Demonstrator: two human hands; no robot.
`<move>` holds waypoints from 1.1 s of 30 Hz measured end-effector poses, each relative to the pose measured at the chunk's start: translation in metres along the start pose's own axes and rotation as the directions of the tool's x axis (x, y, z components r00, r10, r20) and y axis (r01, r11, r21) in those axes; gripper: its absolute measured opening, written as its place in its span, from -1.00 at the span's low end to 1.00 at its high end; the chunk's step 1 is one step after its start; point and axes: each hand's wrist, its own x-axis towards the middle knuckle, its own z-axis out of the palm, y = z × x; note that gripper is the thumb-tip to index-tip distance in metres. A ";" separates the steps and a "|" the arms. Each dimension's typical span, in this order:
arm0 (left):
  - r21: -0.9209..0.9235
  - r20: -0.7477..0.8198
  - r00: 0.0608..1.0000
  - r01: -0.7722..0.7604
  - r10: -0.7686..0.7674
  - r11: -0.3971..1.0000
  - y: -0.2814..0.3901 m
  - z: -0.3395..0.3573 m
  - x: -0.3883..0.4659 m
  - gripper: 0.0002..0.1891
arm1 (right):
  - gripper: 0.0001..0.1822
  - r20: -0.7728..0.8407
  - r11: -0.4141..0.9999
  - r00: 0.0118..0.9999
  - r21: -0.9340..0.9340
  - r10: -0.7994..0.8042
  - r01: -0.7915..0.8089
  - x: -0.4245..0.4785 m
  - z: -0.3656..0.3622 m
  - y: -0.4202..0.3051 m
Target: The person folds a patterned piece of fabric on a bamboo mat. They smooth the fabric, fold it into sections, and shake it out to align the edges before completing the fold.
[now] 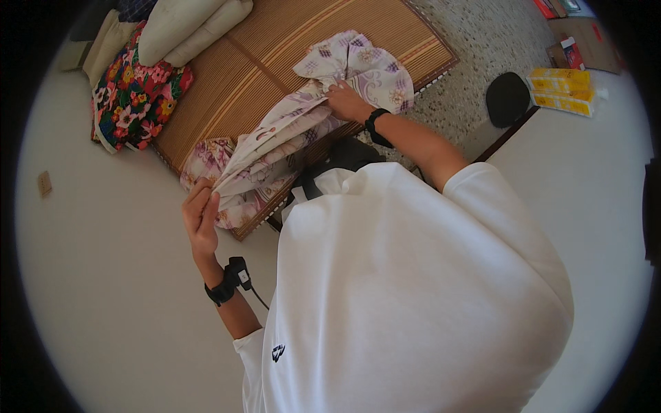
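Note:
A white cloth (279,126) printed with purple and pink flowers lies bunched along the near edge of a woven bamboo mat (294,36). Between thumb and fingers, my left hand (201,214) pinches its left end, pulling an edge taut. My right hand (348,101) grips the same cloth further right, below a gathered, fanned-out portion. Loose folds hang between the two hands, and one crumpled part rests on the mat beyond my left hand. Part of the cloth is hidden behind my right hand.
A red floral cloth (137,98) lies at the mat's far left beside a folded cream quilt (181,31). Walls rise at left and right. On the speckled floor (465,31) to the right are a dark round object (508,99), yellow packages (563,90) and a cardboard box (586,44).

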 end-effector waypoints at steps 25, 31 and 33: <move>0.239 -0.184 0.957 -0.177 0.223 0.955 -0.038 -0.078 0.010 -0.85 | -0.77 -0.626 0.933 0.768 -0.181 0.134 -0.311 -0.027 -0.219 0.026; 0.284 -0.181 0.885 -0.371 0.430 0.884 -0.079 -0.086 0.075 -0.87 | -0.69 -0.441 0.827 0.837 -0.299 0.323 -0.476 -0.091 -0.341 0.025; 0.379 -0.227 0.807 -0.443 0.546 0.813 -0.081 -0.076 0.108 -0.89 | -0.65 -0.349 0.843 0.855 -0.245 0.383 -0.478 -0.119 -0.371 0.029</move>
